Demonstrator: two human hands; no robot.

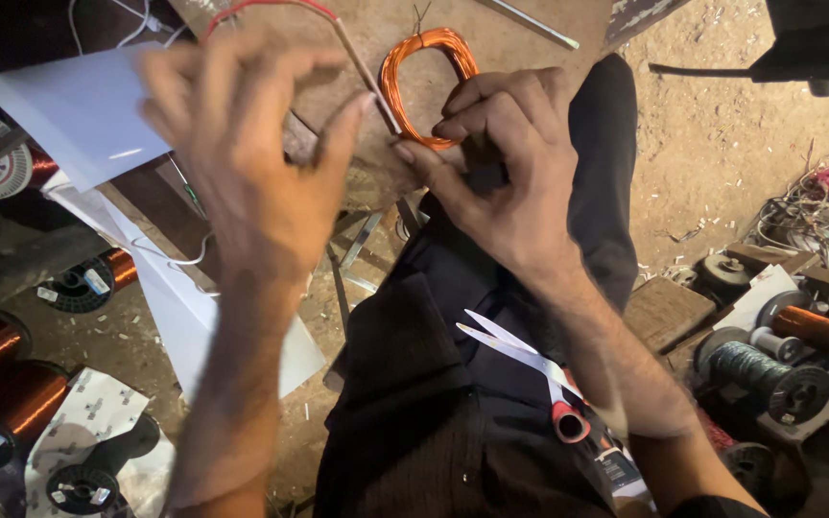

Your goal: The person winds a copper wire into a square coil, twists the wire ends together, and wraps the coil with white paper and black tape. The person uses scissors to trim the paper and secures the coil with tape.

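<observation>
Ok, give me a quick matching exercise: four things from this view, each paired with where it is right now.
Things:
1. copper coil
2. scissors
3. white paper
4. thin sleeve

Places:
A. lying on the lap
B. pinched in the left hand
C. held in the right hand
D. upper left, behind the left hand

Pairs: 1-C, 2-A, 3-D, 4-B

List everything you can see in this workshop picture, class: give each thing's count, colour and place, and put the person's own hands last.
wire coil: one, orange, top centre, held by right hand
thin sleeve: one, pale with red end, pinched by left hand
scissors: one, silver blades, red handles, on lap
paper sheets: several, white, left
wire spools: several, copper, lower left
dark spool: one, right
left hand: blurred, upper left
right hand: centre
</observation>
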